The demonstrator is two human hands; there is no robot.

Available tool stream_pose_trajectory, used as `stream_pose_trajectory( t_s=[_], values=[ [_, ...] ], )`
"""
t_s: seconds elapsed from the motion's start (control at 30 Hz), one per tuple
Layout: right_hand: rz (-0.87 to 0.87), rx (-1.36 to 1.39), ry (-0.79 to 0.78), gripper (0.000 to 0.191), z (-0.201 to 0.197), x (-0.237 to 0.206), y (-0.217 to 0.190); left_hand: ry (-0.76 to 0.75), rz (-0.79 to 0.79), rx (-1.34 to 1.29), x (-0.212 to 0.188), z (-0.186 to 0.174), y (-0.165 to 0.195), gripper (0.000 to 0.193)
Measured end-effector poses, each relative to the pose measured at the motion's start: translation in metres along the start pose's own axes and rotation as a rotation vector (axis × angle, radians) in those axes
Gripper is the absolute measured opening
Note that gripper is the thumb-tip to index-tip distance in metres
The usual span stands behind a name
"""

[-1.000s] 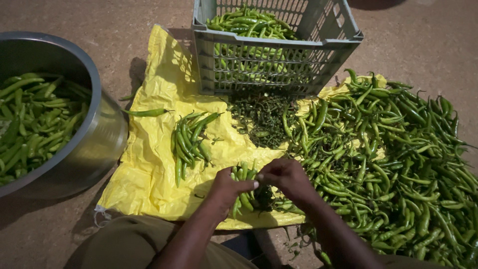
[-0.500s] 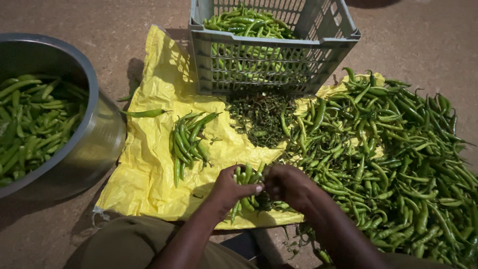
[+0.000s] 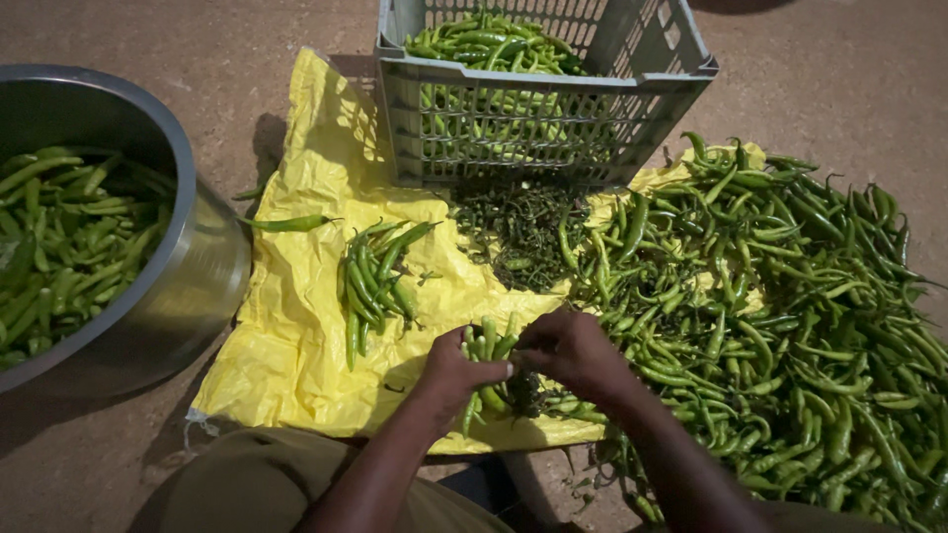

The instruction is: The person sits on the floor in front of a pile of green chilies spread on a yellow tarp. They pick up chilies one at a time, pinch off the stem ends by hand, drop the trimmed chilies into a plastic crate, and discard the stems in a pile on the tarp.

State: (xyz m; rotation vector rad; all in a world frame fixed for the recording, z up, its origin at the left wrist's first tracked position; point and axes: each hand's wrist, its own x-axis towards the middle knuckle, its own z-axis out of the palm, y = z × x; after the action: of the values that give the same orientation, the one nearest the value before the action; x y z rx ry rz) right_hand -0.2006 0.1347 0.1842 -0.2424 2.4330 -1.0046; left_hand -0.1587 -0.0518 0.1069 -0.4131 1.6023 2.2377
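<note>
Steel bowl (image 3: 193,286) is looking brushed, dull-shiny. Plastic sheet (image 3: 296,336) is crinkling glossy yellow; grey plastic crate (image 3: 548,118) looking matt, chillies (image 3: 790,326) waxy.

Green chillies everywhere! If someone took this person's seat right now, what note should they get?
Left hand: grips a bunch of green chillies.
Right hand: fingers at the bunch's top ends.
Big loose heap lies to the right on the yellow sheet; a small pile and dark stem bits at its middle.
Grey crate and steel bowl already hold chillies.
The big heap seems left.

Green chilli bunch (image 3: 488,347), upright, gripped over yellow sheet (image 3: 296,336).
</note>
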Motion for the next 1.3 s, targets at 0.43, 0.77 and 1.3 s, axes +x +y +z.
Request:
stream_pose_trajectory(
  t_s=[0.43,0.77,1.3],
  values=[
    [0.149,0.407,0.172,0.026,0.002,0.005,0.024,0.076,-0.058,0.035,-0.005,0.002,0.009,0.053],
    [-0.105,0.236,0.0,0.015,0.001,0.006,0.02,0.097,0.058,0.145,-0.006,0.002,0.012,0.047],
    [0.099,0.385,0.041,0.023,0.015,0.005,0.026,0.151,0.02,0.423,-0.003,0.003,0.004,0.051]
  ],
)
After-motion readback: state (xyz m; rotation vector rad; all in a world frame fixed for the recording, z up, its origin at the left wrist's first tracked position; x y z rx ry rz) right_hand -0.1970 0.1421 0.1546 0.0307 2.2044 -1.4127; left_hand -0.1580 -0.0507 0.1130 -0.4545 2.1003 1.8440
